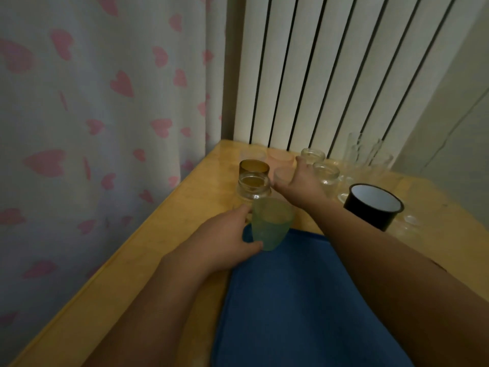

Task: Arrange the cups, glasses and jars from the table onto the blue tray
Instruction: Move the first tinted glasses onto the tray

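My left hand (230, 235) grips a frosted green cup (271, 223) and holds it at the far left corner of the blue tray (304, 300). My right hand (304, 181) reaches past the tray with fingers spread around a small frosted pink glass (283, 176); whether it grips the glass is unclear. A clear jar (254, 188) and an amber glass (254, 167) stand just behind the green cup. Two more clear jars (326, 176) (313, 154) stand beside my right hand. A black mug with a white inside (373, 206) sits to the right.
Several tall clear glasses (365, 154) crowd the table's far right corner. Two pale frosted cups (280, 157) stand at the back edge. The wooden table (158, 247) meets a heart-print curtain (92, 115) on the left and a white radiator (330, 70) behind.
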